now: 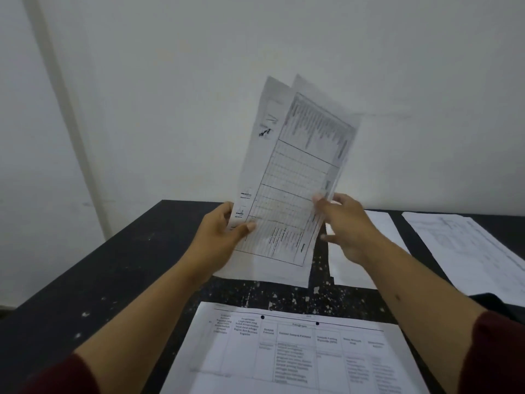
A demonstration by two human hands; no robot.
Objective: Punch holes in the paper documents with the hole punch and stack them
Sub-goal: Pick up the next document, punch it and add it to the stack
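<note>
Punched flat printed sheet (298,354) nearest; beyond, both hands (224,231) gripping thin, fanned table-printed papers (295,177) upright.

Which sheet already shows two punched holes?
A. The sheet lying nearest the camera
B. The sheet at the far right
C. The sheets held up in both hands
A: the nearest sheet has two dark round holes along its top edge; none are visible on the others.

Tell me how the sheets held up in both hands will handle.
The held sheets look thin and light, so probably floppy. They already fan apart at the top, so they may slip out of alignment. The left hand and right hand grip only the lower edges, so the tops likely sag.
</note>
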